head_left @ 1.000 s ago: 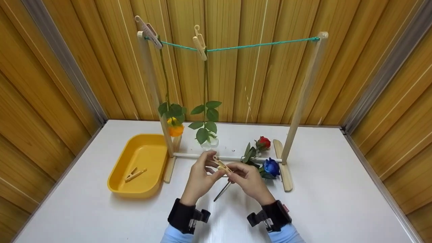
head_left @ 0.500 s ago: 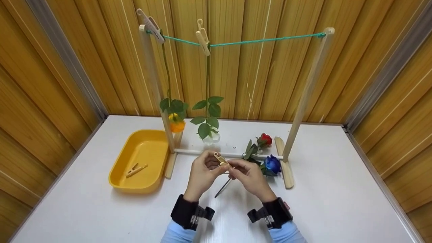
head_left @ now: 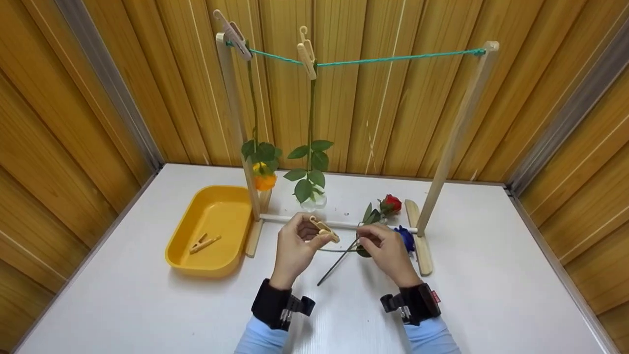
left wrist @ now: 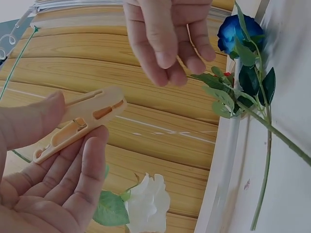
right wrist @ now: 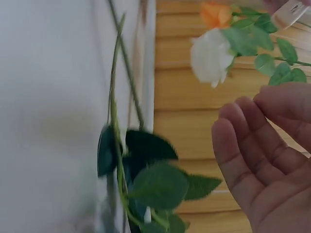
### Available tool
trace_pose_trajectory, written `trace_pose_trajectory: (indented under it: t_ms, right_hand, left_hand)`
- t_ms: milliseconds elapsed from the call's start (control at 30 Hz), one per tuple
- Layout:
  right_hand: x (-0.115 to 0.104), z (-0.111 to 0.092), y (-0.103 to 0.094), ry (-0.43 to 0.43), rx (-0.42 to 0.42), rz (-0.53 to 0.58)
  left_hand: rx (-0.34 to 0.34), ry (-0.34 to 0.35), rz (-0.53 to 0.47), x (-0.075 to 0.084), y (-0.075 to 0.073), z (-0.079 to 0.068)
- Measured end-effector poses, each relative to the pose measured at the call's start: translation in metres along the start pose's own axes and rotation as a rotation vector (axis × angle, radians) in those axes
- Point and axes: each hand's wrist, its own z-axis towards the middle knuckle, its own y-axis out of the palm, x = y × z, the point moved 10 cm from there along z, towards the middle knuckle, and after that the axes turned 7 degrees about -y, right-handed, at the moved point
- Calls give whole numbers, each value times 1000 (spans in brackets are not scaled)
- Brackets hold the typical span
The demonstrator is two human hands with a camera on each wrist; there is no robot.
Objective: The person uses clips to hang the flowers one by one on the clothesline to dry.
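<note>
My left hand (head_left: 293, 253) pinches a beige clothespin (head_left: 325, 230) between thumb and fingers; the left wrist view shows the clothespin (left wrist: 85, 119) lying along the fingertips. My right hand (head_left: 390, 253) has moved apart from it, fingers loosely bent with nothing between them, over the flower stems. Below it lie a blue rose (left wrist: 238, 34) and a red rose (head_left: 391, 203) with their stems crossed on the table. In the head view the right hand partly covers the blue rose.
A wooden frame's post (head_left: 454, 142) holds one end of a green string (head_left: 393, 58). An orange flower (head_left: 264, 178) and a white rose (head_left: 312, 200) hang head down from clothespins on it. A yellow tray (head_left: 179, 236) at left contains another clothespin (head_left: 204, 243).
My right hand has let go of the clothespin and moved right towards the roses. The left hand keeps the clothespin in nearly the same place. The head view has shifted slightly.
</note>
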Motion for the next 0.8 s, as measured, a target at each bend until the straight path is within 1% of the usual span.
trace_pose_trajectory:
  t_ms: [100, 233, 333, 400, 467, 533, 667, 800]
  right_hand:
    - [1, 2, 0, -53, -41, -178]
    - [-1, 11, 9, -190, -154, -413]
    - [2, 20, 17, -275, -234, -552]
    - [7, 25, 22, -300, -292, -624]
    - [12, 29, 28, -312, -342, -682]
    - [16, 32, 33, -330, -375, -717]
    - [20, 36, 40, -376, -384, -752]
    - [23, 39, 46, -401, -395, -767]
  left_hand:
    - [-2, -2, 2, 2, 2, 0]
    - [-5, 15, 9, 6, 3, 0]
    - [1, 22, 12, 7, 2, -1]
    - [4, 24, 13, 6, 1, -1]
    - [8, 24, 13, 5, -1, -1]
    - [9, 29, 15, 5, -2, -1]
    - [12, 31, 24, 5, -3, -1]
    - [16, 28, 30, 5, -3, 0]
